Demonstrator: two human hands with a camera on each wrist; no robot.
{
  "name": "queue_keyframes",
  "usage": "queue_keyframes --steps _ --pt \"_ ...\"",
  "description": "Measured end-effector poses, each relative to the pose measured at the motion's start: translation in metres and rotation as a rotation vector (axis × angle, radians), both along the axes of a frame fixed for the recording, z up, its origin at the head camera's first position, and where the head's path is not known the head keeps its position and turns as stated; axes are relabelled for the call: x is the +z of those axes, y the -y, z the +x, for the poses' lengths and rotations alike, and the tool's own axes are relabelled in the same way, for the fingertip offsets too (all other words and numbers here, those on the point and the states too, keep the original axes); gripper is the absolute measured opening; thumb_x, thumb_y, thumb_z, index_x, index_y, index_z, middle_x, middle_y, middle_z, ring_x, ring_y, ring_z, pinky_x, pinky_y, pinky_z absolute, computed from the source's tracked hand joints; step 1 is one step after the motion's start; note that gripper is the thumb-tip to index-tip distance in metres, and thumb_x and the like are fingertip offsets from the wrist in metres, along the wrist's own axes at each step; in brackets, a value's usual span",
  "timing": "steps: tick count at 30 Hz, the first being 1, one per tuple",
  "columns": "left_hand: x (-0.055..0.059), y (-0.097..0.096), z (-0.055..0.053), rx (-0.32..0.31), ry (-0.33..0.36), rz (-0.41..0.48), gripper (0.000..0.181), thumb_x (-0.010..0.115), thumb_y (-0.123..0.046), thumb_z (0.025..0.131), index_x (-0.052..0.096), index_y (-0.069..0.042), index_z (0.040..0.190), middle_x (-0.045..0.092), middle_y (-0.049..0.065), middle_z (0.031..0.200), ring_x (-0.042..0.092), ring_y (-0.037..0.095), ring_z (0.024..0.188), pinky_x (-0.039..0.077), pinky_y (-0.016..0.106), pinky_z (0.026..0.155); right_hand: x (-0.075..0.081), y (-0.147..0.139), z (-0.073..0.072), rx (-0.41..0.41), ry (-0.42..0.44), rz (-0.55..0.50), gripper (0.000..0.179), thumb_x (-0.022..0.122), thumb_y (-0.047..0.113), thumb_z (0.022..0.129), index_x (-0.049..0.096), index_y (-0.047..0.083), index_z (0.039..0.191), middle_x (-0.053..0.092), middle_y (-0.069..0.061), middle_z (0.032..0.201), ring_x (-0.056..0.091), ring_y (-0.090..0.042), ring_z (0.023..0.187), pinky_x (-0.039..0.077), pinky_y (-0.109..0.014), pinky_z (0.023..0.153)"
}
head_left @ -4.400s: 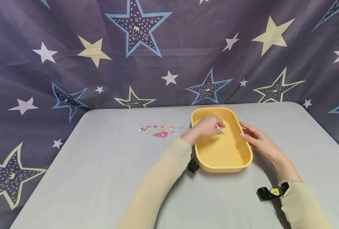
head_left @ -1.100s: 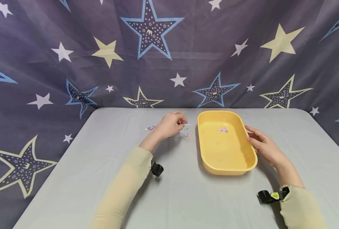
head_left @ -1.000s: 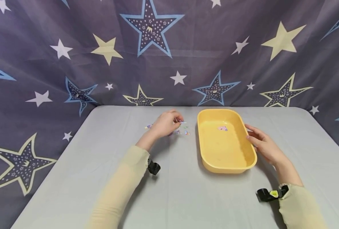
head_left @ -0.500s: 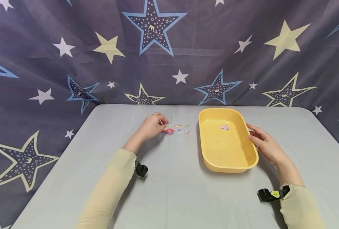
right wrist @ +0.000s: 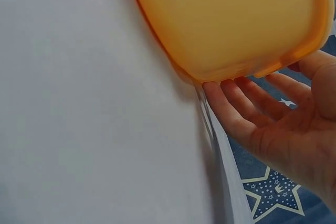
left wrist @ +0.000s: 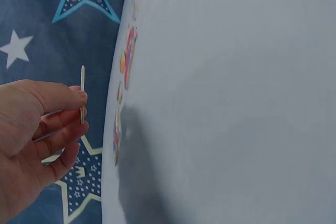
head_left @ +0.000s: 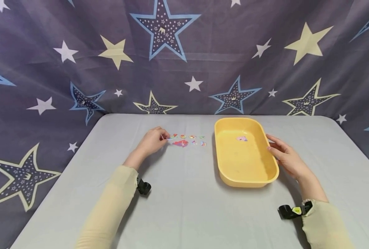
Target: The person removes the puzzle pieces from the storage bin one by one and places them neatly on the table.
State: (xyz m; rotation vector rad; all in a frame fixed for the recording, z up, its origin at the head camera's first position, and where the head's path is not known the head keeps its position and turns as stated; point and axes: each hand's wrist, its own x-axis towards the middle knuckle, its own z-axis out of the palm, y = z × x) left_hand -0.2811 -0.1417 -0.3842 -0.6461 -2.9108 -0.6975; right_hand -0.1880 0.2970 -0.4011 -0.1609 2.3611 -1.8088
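My left hand (head_left: 152, 140) is at the left end of two short rows of small colourful flat cutouts. Between thumb and fingers it pinches a thin flat piece (left wrist: 82, 95), seen edge-on in the left wrist view; its picture side is hidden there. Among the cutouts on the table, a larger red one (head_left: 180, 143) lies in the nearer row. A yellow plastic bin (head_left: 246, 182) stands to the right, with one pink-purple cutout (head_left: 242, 138) lying inside. My right hand (right wrist: 283, 108) touches the bin's right outer wall with extended fingers, thumb near the rim.
A light grey cloth covers the table (head_left: 178, 207). Behind its back edge hangs a dark curtain (head_left: 184, 45) printed with stars. A black wrist camera (head_left: 144, 186) sits on the left wrist, another camera (head_left: 288, 211) on the right.
My left hand has come out of the bin and moved left along the cutouts, carrying a thin piece. The bin now shows one cutout where two patches showed. My right hand stays at the bin.
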Motion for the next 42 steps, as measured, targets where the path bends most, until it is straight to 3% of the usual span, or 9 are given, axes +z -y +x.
queue_keyframes --steps 3,9,13,27,36,42 --pt "-0.002 0.003 -0.001 0.016 0.015 -0.014 0.012 0.063 -0.007 0.079 0.067 -0.006 0.090 0.060 0.007 0.088 0.059 0.022 0.080 0.046 0.034 0.072 0.000 -0.001 0.001 -0.006 0.002 0.014 0.061 0.042 0.029 0.096 0.013 0.008 0.146 0.028 -0.027 0.136 0.053 0.005 0.095 0.050 -0.023 0.074" --pt "-0.009 0.003 -0.006 0.039 0.057 -0.049 0.010 0.062 -0.008 0.080 0.067 -0.006 0.089 0.060 0.007 0.088 0.057 0.020 0.080 0.046 0.034 0.074 -0.001 -0.002 0.000 -0.010 -0.004 0.011 0.061 0.043 0.029 0.096 0.015 0.008 0.146 0.033 -0.017 0.132 0.054 0.004 0.095 0.050 -0.022 0.074" --pt "-0.014 0.003 -0.007 0.046 0.080 -0.067 0.009 0.062 -0.006 0.080 0.068 -0.006 0.087 0.060 0.007 0.086 0.056 0.019 0.078 0.045 0.034 0.073 -0.001 -0.002 0.001 -0.003 0.003 0.002 0.061 0.043 0.028 0.096 0.014 0.007 0.146 0.031 -0.023 0.134 0.055 0.003 0.094 0.050 -0.023 0.073" --pt "-0.021 0.005 -0.010 0.068 0.080 -0.127 0.008 0.064 -0.011 0.082 0.068 -0.008 0.088 0.059 0.007 0.088 0.057 0.020 0.081 0.045 0.036 0.076 -0.003 -0.001 0.000 -0.002 0.008 -0.008 0.061 0.042 0.026 0.096 0.012 0.007 0.146 0.028 -0.027 0.136 0.055 0.003 0.094 0.051 -0.023 0.073" --pt "-0.012 0.002 -0.015 0.058 0.051 -0.120 0.010 0.063 -0.011 0.080 0.067 -0.008 0.090 0.059 0.007 0.086 0.055 0.021 0.079 0.045 0.036 0.073 0.001 0.000 -0.001 -0.005 -0.001 -0.010 0.061 0.043 0.027 0.096 0.013 0.007 0.146 0.029 -0.025 0.135 0.054 0.004 0.094 0.051 -0.023 0.073" --pt "-0.001 -0.015 -0.017 0.020 0.004 -0.112 0.014 0.062 -0.012 0.079 0.068 -0.008 0.091 0.061 0.008 0.087 0.057 0.022 0.079 0.045 0.037 0.073 0.000 0.000 -0.001 -0.004 0.010 -0.011 0.062 0.043 0.027 0.096 0.012 0.006 0.146 0.028 -0.026 0.136 0.054 0.004 0.094 0.051 -0.023 0.073"
